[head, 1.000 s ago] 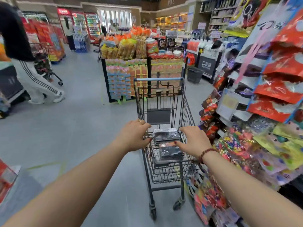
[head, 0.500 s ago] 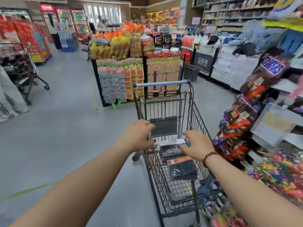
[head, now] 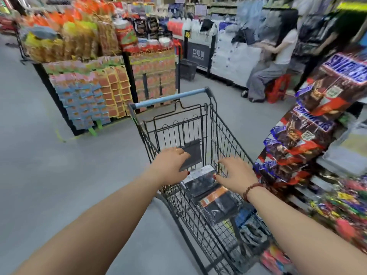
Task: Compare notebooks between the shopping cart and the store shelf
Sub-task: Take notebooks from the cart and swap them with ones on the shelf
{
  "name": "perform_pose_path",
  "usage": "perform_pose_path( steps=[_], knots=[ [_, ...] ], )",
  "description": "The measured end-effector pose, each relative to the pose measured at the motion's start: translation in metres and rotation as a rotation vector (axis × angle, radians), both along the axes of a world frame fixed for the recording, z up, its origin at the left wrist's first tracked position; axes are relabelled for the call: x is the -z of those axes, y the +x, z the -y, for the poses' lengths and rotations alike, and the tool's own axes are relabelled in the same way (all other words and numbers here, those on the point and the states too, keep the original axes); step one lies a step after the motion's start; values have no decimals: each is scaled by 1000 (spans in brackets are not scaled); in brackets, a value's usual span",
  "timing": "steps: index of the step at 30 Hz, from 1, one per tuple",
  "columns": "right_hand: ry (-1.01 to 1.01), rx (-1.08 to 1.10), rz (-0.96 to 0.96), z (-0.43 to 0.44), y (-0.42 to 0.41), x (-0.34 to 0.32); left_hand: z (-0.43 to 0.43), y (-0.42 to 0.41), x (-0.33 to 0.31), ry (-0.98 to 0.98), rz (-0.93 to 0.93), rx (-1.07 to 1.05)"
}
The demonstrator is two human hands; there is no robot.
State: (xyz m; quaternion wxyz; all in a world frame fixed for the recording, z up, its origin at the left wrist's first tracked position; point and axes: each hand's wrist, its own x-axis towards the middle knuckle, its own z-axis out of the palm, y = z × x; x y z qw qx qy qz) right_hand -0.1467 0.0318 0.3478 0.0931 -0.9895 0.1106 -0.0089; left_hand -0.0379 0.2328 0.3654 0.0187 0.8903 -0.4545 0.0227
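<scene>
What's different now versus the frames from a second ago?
The cart has rolled forward along the right-hand rack to the chocolate-bar bags; a seated person has come into view. The right hand now spreads its fingers over the rim. The left hand stays at the rim; both notebooks stay inside.
</scene>
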Motion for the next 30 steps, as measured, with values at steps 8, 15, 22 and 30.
perform_pose_path(
  steps=[8,15,22,30],
  knots=[
    [40,126,-50,43,46,35,64,71,27,120,-50,137],
    [147,278,-79,78,66,68,129,118,45,187,-94,256],
    [213,454,-109,94,79,93,180,157,83,271,-150,461],
    [304,782,-131,94,98,129,226,207,134,363,-212,728]
  ],
)
